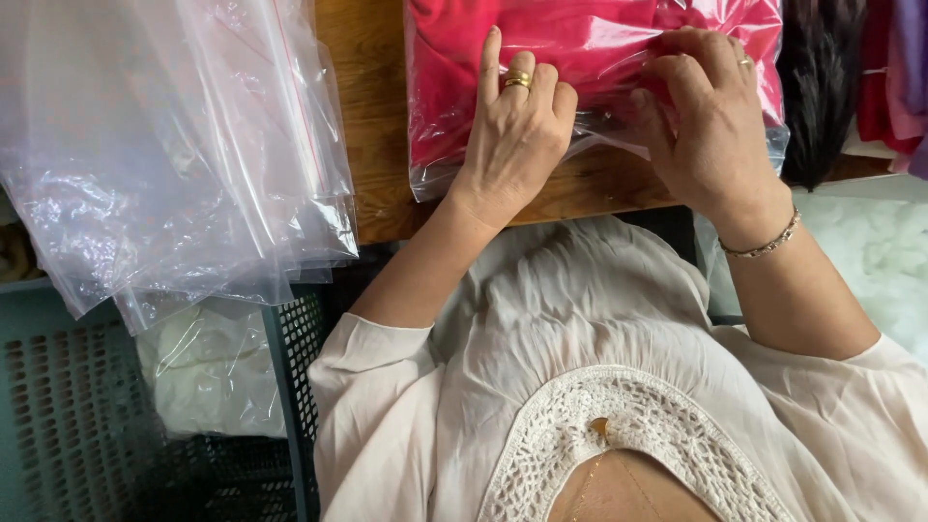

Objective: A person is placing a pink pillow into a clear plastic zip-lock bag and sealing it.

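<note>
Red garment bag [580, 68] on wooden table [372, 145], under flat left hand [517, 135], right hand [706, 116] grip pinching its edge.

Both hands [517, 126] [710, 121] on a clear bag [580, 58] of red cloth, wooden table [372, 116].

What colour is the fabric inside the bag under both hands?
Red to deep pink fabric, seen in the head view.
</note>
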